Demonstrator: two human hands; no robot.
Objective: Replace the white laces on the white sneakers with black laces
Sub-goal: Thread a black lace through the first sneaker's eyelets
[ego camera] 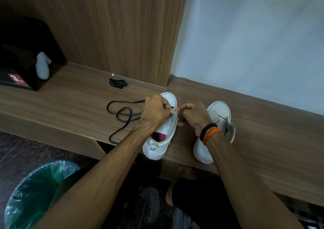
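Two white sneakers (213, 132) stand heel-first near the frame's centre on a wooden ledge (70, 102). Over the left-hand shoe, the left hand (155, 111) and right hand (194, 116) meet, fingers curled and pinching at its eyelets; what exactly they pinch cannot be told. One loose black lace (121, 114) trails left of the shoe; a bundled black lace (118, 83) lies above it.
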